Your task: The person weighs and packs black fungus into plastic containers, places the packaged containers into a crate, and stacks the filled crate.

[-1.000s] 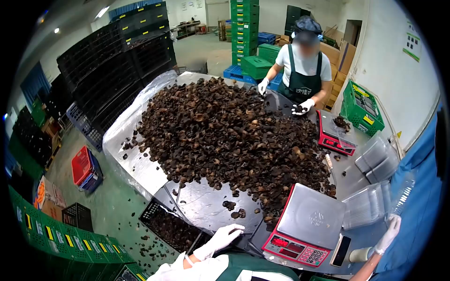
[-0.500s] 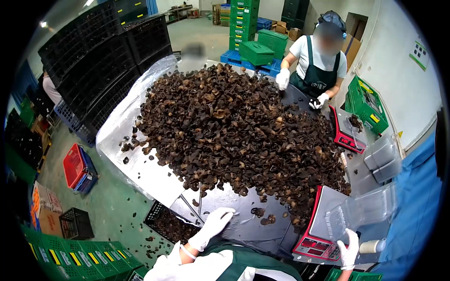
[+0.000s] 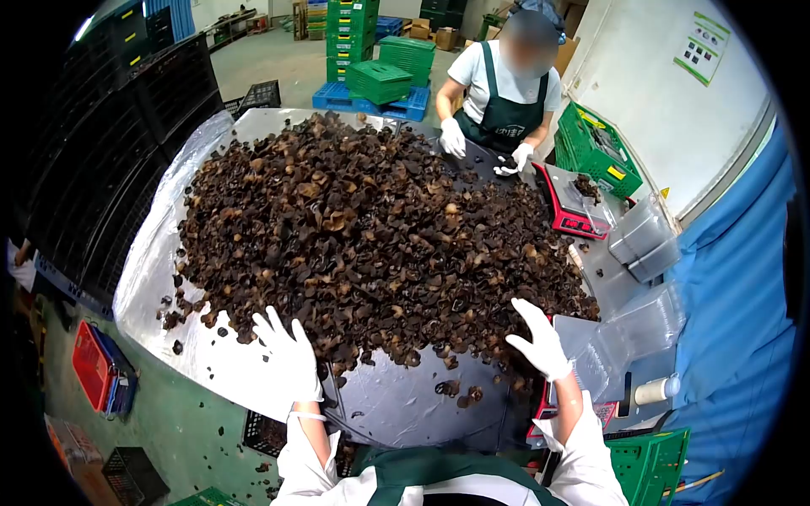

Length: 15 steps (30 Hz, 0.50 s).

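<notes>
A broad heap of dark brown, fungus-like pieces [image 3: 363,228] covers much of the metal table [image 3: 405,396]. My left hand [image 3: 288,356], in a white glove, is at the heap's near left edge, fingers spread and holding nothing. At the near right edge is my gloved right hand [image 3: 540,339], its thumb apart from the fingers and nothing in it. Just beyond that hand, a clear plastic container [image 3: 601,364] lies on the near red scale [image 3: 574,333], which my right arm partly hides. A few loose pieces [image 3: 460,392] lie on the table between my hands.
Across the table a co-worker [image 3: 506,84] in white gloves stands by a second red scale [image 3: 569,202]. Clear containers [image 3: 645,240] and a white roll [image 3: 656,390] lie at the right. Dark crates [image 3: 110,143] stand left; a green crate [image 3: 650,464] is near right.
My left hand has moved left and forward to the heap, its fingers spreading. My right hand has left the clear container, now lying on the scale, and moved left to the heap's edge.
</notes>
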### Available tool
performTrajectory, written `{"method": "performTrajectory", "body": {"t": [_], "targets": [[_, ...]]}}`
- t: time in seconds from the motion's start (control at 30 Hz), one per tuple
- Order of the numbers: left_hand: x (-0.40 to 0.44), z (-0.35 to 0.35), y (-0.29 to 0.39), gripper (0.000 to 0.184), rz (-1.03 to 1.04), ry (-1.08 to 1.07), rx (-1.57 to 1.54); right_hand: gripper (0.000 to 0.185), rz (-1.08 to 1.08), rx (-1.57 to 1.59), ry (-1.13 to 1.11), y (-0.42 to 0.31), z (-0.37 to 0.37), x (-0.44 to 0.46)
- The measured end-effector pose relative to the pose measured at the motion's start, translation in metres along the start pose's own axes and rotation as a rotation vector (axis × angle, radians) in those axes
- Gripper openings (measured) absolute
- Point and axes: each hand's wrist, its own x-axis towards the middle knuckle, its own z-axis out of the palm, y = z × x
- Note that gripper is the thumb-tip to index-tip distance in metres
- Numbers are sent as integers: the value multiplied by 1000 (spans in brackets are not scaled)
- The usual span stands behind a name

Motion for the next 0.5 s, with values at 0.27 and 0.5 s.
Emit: {"method": "performTrajectory", "body": {"t": [0.27, 0.5], "targets": [[19, 69, 13, 52, 119, 24, -230, 82, -78, 6, 141, 20, 55, 141], [-1, 71, 43, 60, 103, -15, -513, 105, -120, 22, 51, 12, 105, 238]]}}
